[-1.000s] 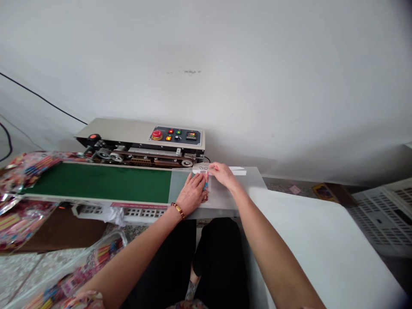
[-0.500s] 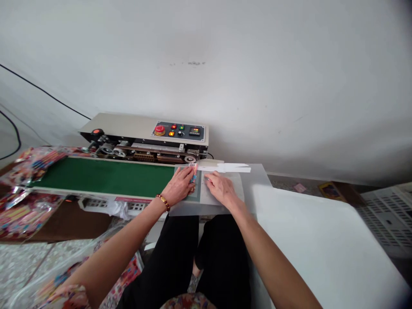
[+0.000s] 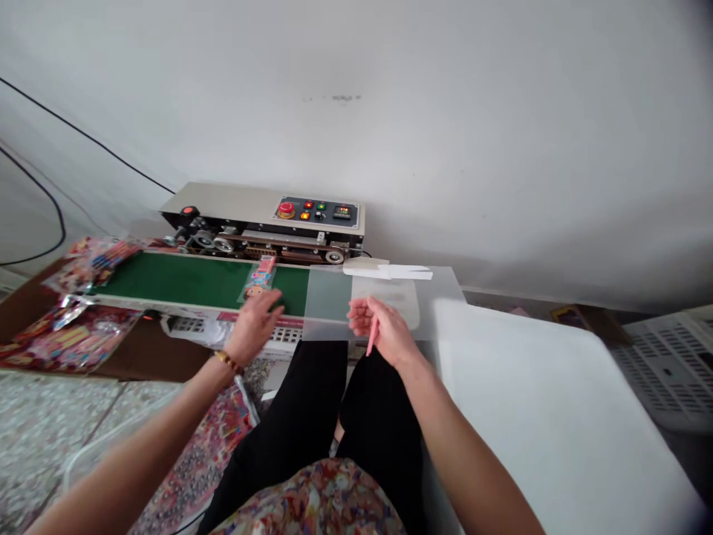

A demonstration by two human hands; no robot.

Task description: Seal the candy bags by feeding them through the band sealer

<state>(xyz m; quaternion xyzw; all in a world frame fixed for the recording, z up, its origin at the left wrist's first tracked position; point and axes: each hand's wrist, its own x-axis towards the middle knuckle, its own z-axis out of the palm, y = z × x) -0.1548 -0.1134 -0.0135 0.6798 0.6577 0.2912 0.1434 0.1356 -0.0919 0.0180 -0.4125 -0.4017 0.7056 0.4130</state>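
A small colourful packet (image 3: 259, 279) lies on the green conveyor belt (image 3: 178, 276) of a band sealer (image 3: 234, 208), its top end at the sealing rollers. My left hand (image 3: 253, 328) hovers just in front of the packet, slightly blurred, fingers loosely apart and holding nothing. My right hand (image 3: 384, 327) is over the near edge of the translucent feed plate (image 3: 434, 293), fingers curled round a thin pink stick (image 3: 371, 343) that points down. Two white strips (image 3: 390, 271) lie at the plate's far edge.
The sealer's control panel (image 3: 318, 212) shows a red button and lit lamps. Bags of colourful packets (image 3: 72, 338) pile at the belt's left end, and another bag (image 3: 206, 453) lies by my left knee. A white surface (image 3: 535, 401) and a white crate (image 3: 668, 364) are to the right.
The packet has left my hands and travelled left along the belt. Both hands have drawn back toward me; the right hand now holds a pink stick. The view has tilted downward.
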